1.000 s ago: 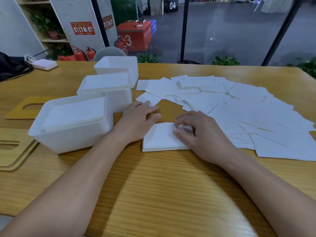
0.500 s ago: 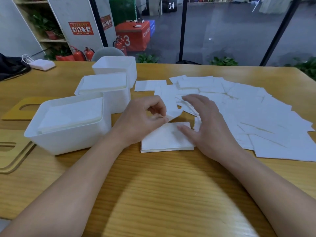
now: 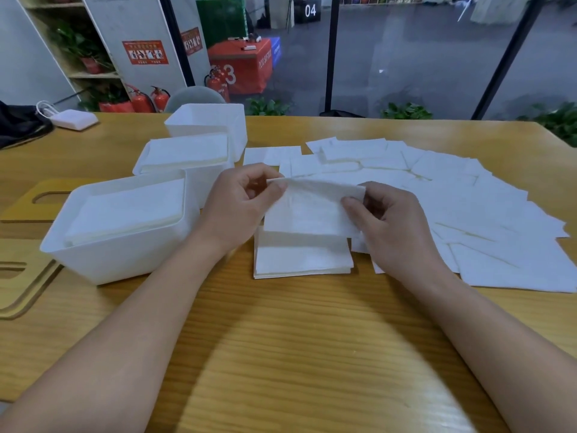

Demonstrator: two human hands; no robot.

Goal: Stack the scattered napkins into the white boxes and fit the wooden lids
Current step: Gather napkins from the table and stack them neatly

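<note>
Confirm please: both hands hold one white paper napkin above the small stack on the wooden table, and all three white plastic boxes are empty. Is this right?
Not quite. The head view shows only the farthest white plastic box looking empty; the nearest and middle boxes hold napkins. Both the left hand and right hand do hold one white paper napkin above the small stack.

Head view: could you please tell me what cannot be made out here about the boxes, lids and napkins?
- Far box: its inside is hidden by its own wall.
- Wooden lids: cut off by the left edge.
- Small pile: partly covered by the napkin that the left hand and right hand pinch; sheet count too fine to tell.
</note>
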